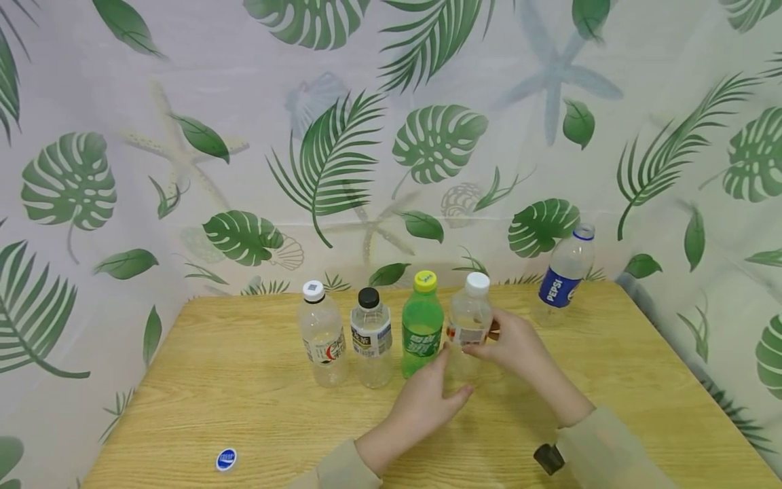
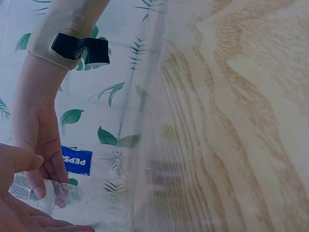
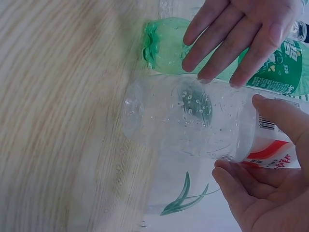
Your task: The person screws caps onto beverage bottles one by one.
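Observation:
My right hand (image 1: 513, 345) holds a clear plastic bottle (image 1: 469, 312) with a white cap, thumb on one side and fingers on the other, at its label. The bottle stands upright at the right end of a row. Beside it is a green Sprite bottle (image 1: 423, 316) with a yellow cap. In front of these two, my left hand (image 1: 427, 401) is spread. Its straight fingers (image 3: 219, 41) lie along the clear bottle's side in the right wrist view, between it and the green bottle; whether they touch is hard to tell.
Further left in the row stand a black-capped clear bottle (image 1: 371, 339) and a white-capped clear bottle (image 1: 324, 339). An uncapped Pepsi bottle (image 1: 562, 282) stands at the back right. A blue and white bottle cap (image 1: 226, 460) lies at the front left of the wooden table (image 1: 244, 394).

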`<state>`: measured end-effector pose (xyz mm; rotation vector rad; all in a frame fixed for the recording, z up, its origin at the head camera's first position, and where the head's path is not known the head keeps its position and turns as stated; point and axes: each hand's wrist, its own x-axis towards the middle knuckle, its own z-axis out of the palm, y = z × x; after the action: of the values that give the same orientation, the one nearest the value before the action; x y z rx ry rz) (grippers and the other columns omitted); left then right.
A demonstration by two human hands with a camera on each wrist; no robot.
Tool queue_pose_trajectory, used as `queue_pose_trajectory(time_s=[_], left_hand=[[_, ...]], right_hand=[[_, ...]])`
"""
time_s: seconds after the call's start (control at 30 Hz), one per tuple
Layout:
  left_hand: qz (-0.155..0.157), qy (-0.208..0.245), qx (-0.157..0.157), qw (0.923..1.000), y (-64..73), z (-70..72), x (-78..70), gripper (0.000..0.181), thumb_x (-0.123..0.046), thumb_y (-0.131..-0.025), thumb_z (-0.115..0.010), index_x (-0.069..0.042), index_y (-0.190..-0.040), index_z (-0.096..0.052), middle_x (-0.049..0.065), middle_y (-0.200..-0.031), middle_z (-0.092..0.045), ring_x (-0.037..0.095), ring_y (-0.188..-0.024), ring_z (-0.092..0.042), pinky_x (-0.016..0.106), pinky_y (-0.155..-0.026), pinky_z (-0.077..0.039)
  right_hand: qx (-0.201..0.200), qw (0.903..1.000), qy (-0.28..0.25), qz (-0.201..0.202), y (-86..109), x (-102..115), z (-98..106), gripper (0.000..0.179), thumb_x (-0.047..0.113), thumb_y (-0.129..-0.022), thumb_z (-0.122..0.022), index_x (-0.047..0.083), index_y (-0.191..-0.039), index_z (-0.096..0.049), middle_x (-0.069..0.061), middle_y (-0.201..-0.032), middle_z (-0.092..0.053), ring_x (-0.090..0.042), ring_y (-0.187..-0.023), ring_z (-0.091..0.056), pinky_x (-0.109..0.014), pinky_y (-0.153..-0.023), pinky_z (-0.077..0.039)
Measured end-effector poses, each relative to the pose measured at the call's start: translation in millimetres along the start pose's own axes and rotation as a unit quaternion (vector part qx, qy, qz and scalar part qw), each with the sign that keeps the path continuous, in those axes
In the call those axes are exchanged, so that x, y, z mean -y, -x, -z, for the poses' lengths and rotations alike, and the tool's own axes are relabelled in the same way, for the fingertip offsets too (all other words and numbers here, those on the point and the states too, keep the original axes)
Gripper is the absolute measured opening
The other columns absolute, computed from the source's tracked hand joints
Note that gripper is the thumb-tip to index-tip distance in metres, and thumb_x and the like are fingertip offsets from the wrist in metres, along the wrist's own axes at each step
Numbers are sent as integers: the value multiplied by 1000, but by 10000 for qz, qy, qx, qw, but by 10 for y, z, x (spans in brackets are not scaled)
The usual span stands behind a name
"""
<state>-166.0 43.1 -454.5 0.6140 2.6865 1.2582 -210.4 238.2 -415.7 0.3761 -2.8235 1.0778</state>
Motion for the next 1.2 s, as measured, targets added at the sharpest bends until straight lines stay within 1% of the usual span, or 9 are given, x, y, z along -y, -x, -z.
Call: queue_pose_trajectory(time_s=[0.13,0.43,0.6,0.77,0.9,0.97,1.07,1.2], left_hand=[[5,-19,22,10000,-1,-5,1,76,-33,-102,-71,5,-160,-39,23,-159,-52,40,-142,-58,52,-115,-52],[-13,-77,85,9999,-11,5,-3,77,-36,-103,-70,4,-160,-39,24,-159,-52,39,-142,-58,51,-115,-53],[-52,-153,206,9997,36,38,9,75,-38,-104,-68,3,-160,-39,22,-158,-54,38,-140,-60,50,-113,-54],[-88,-197,401,9990,186,133,39,71,-40,-104,-67,-2,-160,-43,16,-158,-56,35,-142,-59,50,-115,-52],[-173,-398,413,9982,346,266,83,65,-38,-103,-70,-7,-156,-51,11,-153,-62,30,-139,-62,49,-113,-54],[-141,-532,422,9976,421,345,119,62,-38,-102,-71,-9,-154,-54,10,-149,-65,29,-135,-65,48,-110,-56],[3,-650,469,9968,524,477,186,60,-37,-101,-73,-10,-152,-57,10,-146,-68,30,-131,-67,49,-105,-59],[193,-707,506,9960,644,644,284,57,-35,-101,-73,-8,-149,-60,10,-145,-68,32,-129,-68,52,-104,-59]], right_hand=[[108,9999,-46,-24,-5,-7,0,58,15,-85,-89,-5,-132,-64,-29,-127,-72,-46,-113,-72,-56,-97,-62],[179,9998,-9,-56,4,-9,25,59,17,-86,-89,-6,-134,-62,-29,-129,-71,-46,-114,-71,-56,-98,-61],[222,9997,20,-100,4,-4,50,61,22,-87,-89,-4,-135,-63,-28,-132,-70,-47,-118,-70,-57,-101,-59],[271,9994,74,-200,28,40,112,76,31,-87,-90,-5,-145,-56,-30,-139,-66,-52,-127,-64,-62,-107,-54],[253,9994,139,-190,43,69,182,84,34,-88,-89,-6,-151,-50,-30,-141,-65,-52,-130,-62,-64,-110,-52],[235,9994,202,-170,52,78,218,86,34,-88,-89,-6,-152,-49,-30,-142,-64,-52,-131,-61,-63,-111,-51],[231,9990,342,-178,72,85,267,88,35,-88,-89,-7,-153,-47,-31,-144,-63,-52,-132,-61,-63,-111,-51],[297,9983,466,-198,107,98,325,90,37,-88,-88,-8,-154,-45,-31,-146,-61,-52,-133,-60,-63,-110,-51]])
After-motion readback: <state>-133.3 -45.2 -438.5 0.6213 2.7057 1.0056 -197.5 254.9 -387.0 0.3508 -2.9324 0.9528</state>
